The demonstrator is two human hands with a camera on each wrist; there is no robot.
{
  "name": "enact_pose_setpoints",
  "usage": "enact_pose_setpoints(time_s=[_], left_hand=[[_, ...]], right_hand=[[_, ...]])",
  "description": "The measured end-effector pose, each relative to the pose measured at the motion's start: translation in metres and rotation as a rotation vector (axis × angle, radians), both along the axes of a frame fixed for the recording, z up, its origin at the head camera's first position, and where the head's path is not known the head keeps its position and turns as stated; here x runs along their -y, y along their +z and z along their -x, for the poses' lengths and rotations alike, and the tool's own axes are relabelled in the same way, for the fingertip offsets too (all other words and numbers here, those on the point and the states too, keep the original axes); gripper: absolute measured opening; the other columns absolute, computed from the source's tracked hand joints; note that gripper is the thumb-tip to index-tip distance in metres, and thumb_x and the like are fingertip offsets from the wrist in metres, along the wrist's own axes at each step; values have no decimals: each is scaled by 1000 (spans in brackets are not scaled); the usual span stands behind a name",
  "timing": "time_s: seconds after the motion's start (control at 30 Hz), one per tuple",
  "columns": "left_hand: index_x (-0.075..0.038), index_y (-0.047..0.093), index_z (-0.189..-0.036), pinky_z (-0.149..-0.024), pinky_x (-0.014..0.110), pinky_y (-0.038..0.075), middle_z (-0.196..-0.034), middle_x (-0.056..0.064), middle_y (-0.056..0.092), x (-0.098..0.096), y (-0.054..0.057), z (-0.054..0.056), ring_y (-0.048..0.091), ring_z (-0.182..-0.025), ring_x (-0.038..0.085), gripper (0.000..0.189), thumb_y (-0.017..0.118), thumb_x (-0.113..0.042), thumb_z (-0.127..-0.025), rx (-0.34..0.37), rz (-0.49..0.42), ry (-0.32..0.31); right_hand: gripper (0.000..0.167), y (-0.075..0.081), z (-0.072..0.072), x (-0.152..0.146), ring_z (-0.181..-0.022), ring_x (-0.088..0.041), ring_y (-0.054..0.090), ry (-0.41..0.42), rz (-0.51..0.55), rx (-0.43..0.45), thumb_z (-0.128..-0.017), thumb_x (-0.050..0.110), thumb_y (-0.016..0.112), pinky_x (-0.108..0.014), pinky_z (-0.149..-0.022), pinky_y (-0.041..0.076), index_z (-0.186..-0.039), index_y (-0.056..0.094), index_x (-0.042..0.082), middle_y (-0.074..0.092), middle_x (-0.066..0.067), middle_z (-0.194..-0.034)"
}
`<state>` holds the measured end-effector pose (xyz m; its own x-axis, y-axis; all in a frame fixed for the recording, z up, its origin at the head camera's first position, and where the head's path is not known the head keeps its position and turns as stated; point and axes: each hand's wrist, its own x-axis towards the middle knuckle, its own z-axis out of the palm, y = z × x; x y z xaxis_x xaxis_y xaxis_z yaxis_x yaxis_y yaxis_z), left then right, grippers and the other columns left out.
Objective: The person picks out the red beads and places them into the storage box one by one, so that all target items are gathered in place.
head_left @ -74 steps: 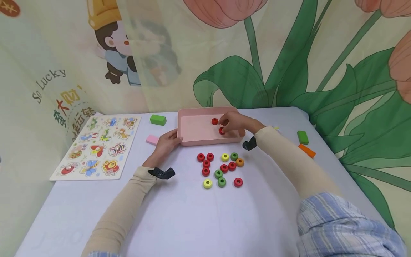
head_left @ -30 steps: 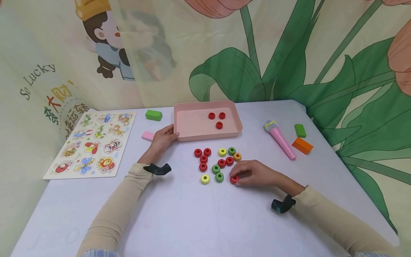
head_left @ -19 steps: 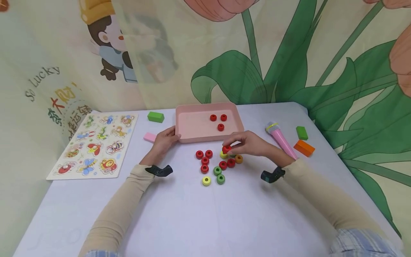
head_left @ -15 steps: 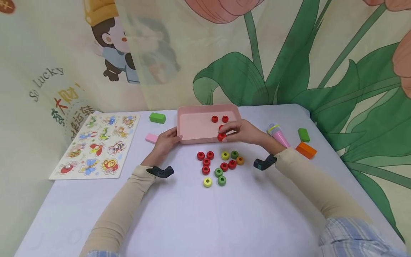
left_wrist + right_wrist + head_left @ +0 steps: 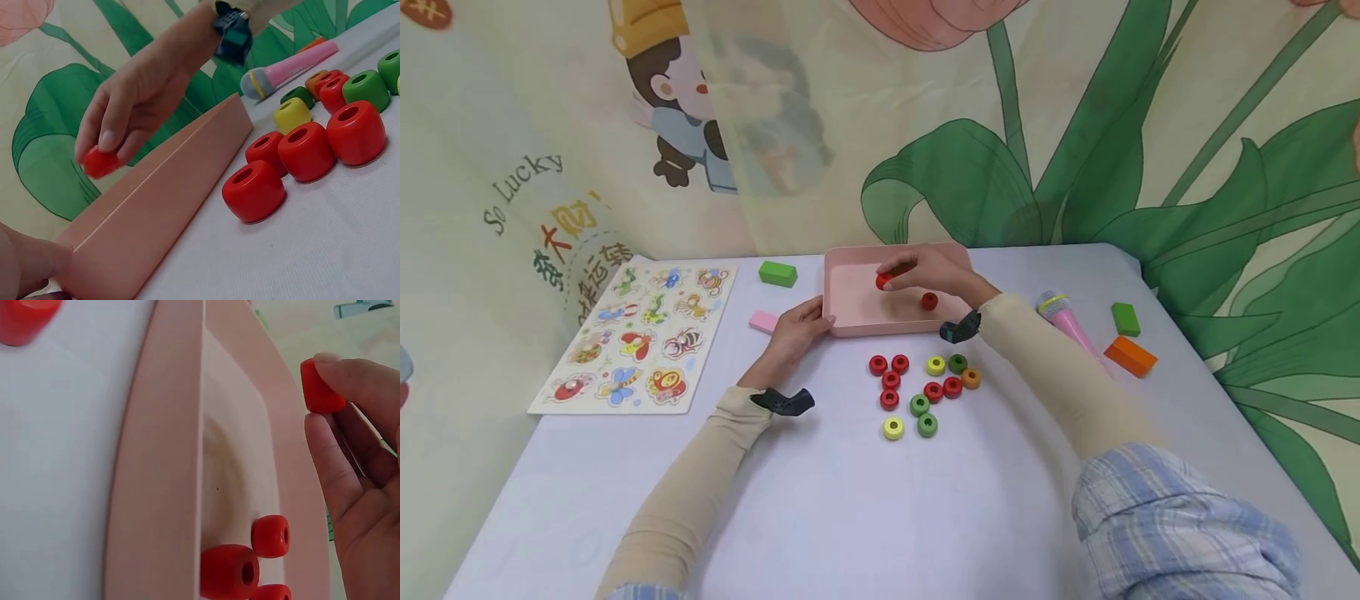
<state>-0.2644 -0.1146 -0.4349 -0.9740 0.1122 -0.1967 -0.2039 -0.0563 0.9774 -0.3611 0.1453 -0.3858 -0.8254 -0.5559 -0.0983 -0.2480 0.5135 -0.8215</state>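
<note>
My right hand (image 5: pixel 925 271) pinches a red bead (image 5: pixel 882 282) between thumb and fingers, above the pink tray (image 5: pixel 850 293). The right wrist view shows this held bead (image 5: pixel 320 387) clear of the tray floor, with three more red beads lying in the tray, one of them a red bead (image 5: pixel 230 572) near the wall. My left hand (image 5: pixel 796 331) holds the tray by its front left corner, thumb (image 5: pixel 53 259) at the rim; its other fingers are mostly hidden. In front of the tray lie several red beads (image 5: pixel 890 380), with yellow (image 5: pixel 892 428), green (image 5: pixel 927 425) and orange (image 5: pixel 971 378) ones.
A sticker-like insect board (image 5: pixel 636 342) lies at the left. Near it are a green block (image 5: pixel 777 273) and a pink block (image 5: pixel 763 322). At the right sit a pink toy microphone (image 5: pixel 1067 321), a green block (image 5: pixel 1125 319) and an orange block (image 5: pixel 1131 357).
My right hand has picked up a red bead from the front of the table and carried it over the tray, toward its middle. My left hand has stayed at the tray's corner.
</note>
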Motion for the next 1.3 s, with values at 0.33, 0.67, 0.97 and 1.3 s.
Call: enact_pose_setpoints(time_s=[0.33,0.67,0.97,1.3], left_hand=[[0,33,-151,-108,32,39,-152,17,37,-1,0,1,40,-137,22,60,58,-1,-97,19,3,12],[2,33,-151,-108,33,39,-152,19,37,-3,0,0,40,-137,24,59,57,3,-97,-3,-35,7],[0,33,-152,-108,32,39,-153,16,37,-2,3,0,40,-137,22,60,58,-1,-97,26,-7,8],[-1,33,-152,-107,32,40,-153,15,37,-3,1,-1,40,-136,22,60,58,-2,-98,31,18,10]], right_hand=[[31,-19,15,15,-106,-21,53,-24,-58,105,-87,20,77,-28,-76,49,-117,74,17,68,1,-113],[31,-29,17,19,-102,-22,59,-28,-97,86,-88,11,74,-26,-85,54,-119,73,12,67,-3,-117],[29,-33,19,21,-103,-21,59,8,-137,32,-87,13,77,-25,-91,51,-116,74,13,67,-2,-114],[33,-25,14,16,-97,-22,58,2,-155,31,-87,22,77,-26,-79,53,-119,72,16,66,-1,-114]])
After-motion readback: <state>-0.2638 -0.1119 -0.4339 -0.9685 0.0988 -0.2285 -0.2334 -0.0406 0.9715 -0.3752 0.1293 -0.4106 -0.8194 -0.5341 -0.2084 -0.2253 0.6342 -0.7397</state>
